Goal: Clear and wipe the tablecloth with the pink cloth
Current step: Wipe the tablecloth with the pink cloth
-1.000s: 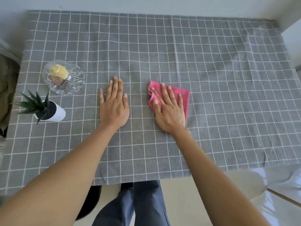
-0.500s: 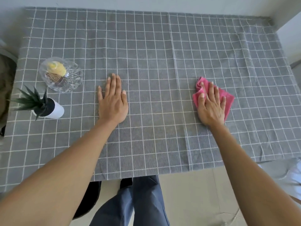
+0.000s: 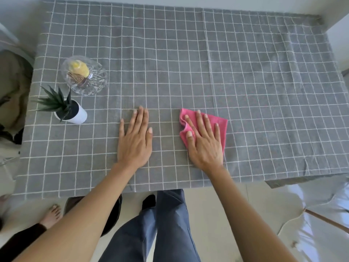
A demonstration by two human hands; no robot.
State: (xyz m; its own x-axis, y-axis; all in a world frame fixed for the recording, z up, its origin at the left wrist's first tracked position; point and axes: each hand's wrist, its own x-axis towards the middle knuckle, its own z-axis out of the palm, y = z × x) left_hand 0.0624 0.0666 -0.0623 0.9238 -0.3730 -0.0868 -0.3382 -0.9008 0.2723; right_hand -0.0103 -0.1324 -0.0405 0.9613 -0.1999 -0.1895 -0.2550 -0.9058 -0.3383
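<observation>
Pink cloth [image 3: 217, 122] lies bunched and flat under the right hand [image 3: 204, 141] near the front middle of the grey checked tablecloth [image 3: 245, 72], which covers the worktop. The right hand presses down on it with fingers spread, palm flat, gripping nothing; only the cloth's far and left edges show past the fingers. The left hand [image 3: 135, 139] rests just beside it, also flat and splayed, bare on the tablecloth with no part of the pink cloth beneath it.

2 items stand at the left end, well apart from both hands: a cut-glass bowl [image 3: 84, 75] holding something yellow, and a small potted plant [image 3: 65, 108] in a white pot, just beside each other. Judging from this layout, a wide sweep to the left could knock the light pot over or shove the bowl toward the edge. The tablecloth is loose, with creases at the right end, so a hard push could drag and ruck it, shifting both items, if the left hand lifts.
</observation>
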